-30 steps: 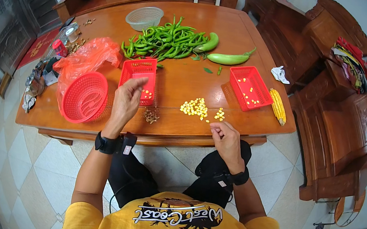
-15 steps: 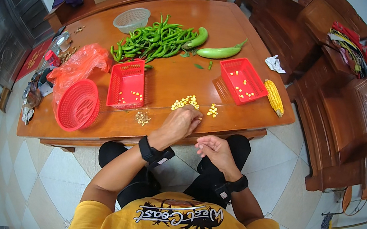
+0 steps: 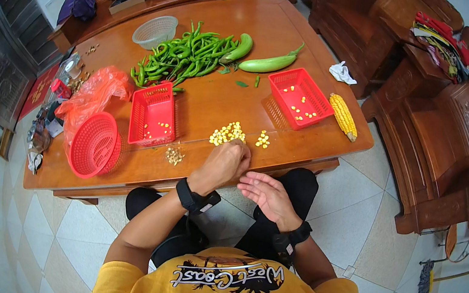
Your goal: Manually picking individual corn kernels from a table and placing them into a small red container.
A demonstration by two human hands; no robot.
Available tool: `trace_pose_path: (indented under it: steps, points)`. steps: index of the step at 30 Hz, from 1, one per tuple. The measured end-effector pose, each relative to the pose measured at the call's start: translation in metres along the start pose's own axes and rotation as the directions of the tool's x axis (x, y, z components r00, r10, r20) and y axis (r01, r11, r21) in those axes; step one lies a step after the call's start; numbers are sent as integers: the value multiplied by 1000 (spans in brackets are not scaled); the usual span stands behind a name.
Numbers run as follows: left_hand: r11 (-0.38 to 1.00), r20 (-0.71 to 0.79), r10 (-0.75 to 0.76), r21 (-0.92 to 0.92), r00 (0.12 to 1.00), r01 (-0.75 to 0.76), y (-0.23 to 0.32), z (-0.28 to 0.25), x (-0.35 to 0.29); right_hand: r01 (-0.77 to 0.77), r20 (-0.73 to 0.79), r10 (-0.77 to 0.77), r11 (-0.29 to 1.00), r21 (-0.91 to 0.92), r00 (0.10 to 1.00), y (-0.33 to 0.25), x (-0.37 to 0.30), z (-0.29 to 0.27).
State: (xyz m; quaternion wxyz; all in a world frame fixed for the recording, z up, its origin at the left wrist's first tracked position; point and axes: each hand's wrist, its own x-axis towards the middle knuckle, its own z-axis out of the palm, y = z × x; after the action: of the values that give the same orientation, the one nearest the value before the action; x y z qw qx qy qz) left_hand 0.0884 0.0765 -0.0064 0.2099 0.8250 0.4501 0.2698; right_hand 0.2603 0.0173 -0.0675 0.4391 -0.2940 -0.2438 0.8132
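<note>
My left hand (image 3: 223, 164) is at the front edge of the table, just below a pile of yellow corn kernels (image 3: 225, 134). Its fingers are curled closed, and whatever they may hold is hidden. Close beside its fingertips, my right hand (image 3: 269, 199) lies palm up with fingers stretched out and nothing visible on it. A smaller group of kernels (image 3: 263, 140) sits right of the pile. To the left stands a red rectangular basket (image 3: 137, 103) with a few kernels inside. Another red basket (image 3: 306, 121), also holding kernels, is at the right beside a corn cob (image 3: 343, 116).
Pale small bits (image 3: 174, 156) lie near the left basket. A round red basket (image 3: 94, 146) and a crumpled orange plastic bag (image 3: 95, 94) are farther left. Behind are green chilies (image 3: 184, 56), long green vegetables (image 3: 269, 63) and a pale colander (image 3: 154, 31).
My right hand has turned palm up and come closer to the left hand's fingertips. The left hand has drawn back slightly from the kernels. The whole view has shifted a little.
</note>
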Motion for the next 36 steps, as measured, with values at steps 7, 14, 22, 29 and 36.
trace_pose_path:
  steps: [7,14,22,29,36]
  points:
    - [1000,71,9,-27,997,-7,28,1,-29,-22,71,-2,939,342,997,14,8,-16]
    - [986,23,2,-166,1000,2,39,-8,-50,6,109,-28,980,197,994,4,-1,-10]
    - [900,-34,-166,-413,986,137,33,-20,-70,535,343,-722,44,-843,600,-127,22,29]
    - [865,0,-228,-459,974,202,28,-22,-77,165,659,-662,-649,-742,357,-160,54,18]
    - [661,170,-312,-668,935,342,10,-14,-87,347,399,-570,-203,-916,719,-102,37,16]
